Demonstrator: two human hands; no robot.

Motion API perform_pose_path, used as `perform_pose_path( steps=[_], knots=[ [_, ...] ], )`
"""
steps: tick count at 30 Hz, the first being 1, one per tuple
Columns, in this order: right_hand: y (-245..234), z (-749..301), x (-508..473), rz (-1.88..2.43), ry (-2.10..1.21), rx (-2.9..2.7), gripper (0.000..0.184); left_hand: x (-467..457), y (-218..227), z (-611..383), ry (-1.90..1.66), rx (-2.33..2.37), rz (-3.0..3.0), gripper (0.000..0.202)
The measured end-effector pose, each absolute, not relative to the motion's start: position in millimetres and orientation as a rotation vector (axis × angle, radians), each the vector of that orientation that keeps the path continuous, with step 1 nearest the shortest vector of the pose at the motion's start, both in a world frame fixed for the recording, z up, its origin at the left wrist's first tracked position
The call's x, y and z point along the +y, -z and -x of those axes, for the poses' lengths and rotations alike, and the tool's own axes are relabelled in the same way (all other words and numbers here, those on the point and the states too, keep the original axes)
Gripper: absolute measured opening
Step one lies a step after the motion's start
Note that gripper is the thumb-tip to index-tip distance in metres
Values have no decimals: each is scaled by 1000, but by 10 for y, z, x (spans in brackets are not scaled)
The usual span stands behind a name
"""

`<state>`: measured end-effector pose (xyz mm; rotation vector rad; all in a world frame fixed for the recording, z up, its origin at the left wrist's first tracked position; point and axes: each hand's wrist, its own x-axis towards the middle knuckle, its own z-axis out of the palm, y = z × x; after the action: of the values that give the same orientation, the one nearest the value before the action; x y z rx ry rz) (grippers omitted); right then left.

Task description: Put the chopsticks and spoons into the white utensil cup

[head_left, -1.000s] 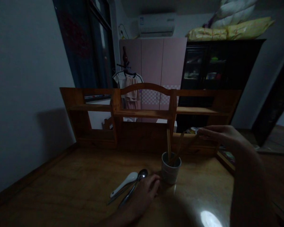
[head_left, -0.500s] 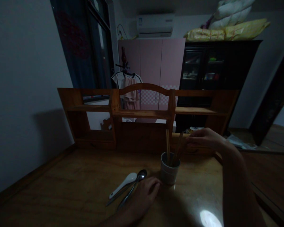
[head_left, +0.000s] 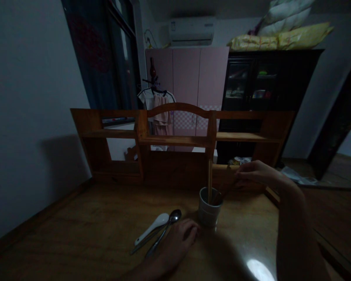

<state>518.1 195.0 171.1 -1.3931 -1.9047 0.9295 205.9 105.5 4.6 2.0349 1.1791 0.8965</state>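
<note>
A small pale cup (head_left: 208, 210) stands on the wooden table (head_left: 84, 238) and holds several wooden chopsticks (head_left: 210, 180). My right hand (head_left: 259, 174) hovers to the right of the cup, its fingers pinched on the top of a slanting chopstick whose lower end rests in the cup. My left hand (head_left: 175, 244) lies on the table just left of the cup with fingers loosely curled, beside a white ceramic spoon (head_left: 152, 228) and a metal spoon (head_left: 165, 231).
A low wooden shelf unit (head_left: 175, 140) runs along the table's back edge. Small items (head_left: 240, 160) lie on its lower right ledge. Beyond stand a pink wardrobe (head_left: 190, 78) and a dark cabinet (head_left: 266, 82). A wall is at the left.
My right hand has come down and leftward toward the cup with the chopstick, which now slants into it. The upright chopstick has shifted slightly. My left hand has stayed put.
</note>
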Motion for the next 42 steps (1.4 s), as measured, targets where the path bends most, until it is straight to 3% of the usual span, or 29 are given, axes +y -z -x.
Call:
perform_pose_path(
  steps=[3, 11, 19, 26, 31, 37, 42],
  knots=[
    [-1712, -5169, 1965, 1348, -1052, -1878, 36, 1048, -64, -2061, -886, 1167, -2044, 26],
    [-1754, -5118, 1919, 1391, -1013, -2020, 41, 1045, -68, -2060, -883, 1179, -2065, 26],
    [-1769, -5031, 2060, 1426, -577, -1837, 51, 1023, -84, -2068, -890, 1166, -2085, 25],
    [-1665, -4948, 2191, 1288, -853, -1747, 69, 1037, -79, -2063, -881, 1177, -2091, 25],
    [-1691, -4898, 2176, 1272, -894, -1773, 53, 1028, -75, -2058, -885, 1173, -2098, 24],
    [-1689, -4799, 2164, 1367, -696, -1771, 33, 1036, -89, -2067, -876, 1188, -2116, 26],
    [-1630, -4758, 2215, 1381, -619, -1771, 26, 1048, -48, -2060, -896, 1168, -2135, 24]
  ],
)
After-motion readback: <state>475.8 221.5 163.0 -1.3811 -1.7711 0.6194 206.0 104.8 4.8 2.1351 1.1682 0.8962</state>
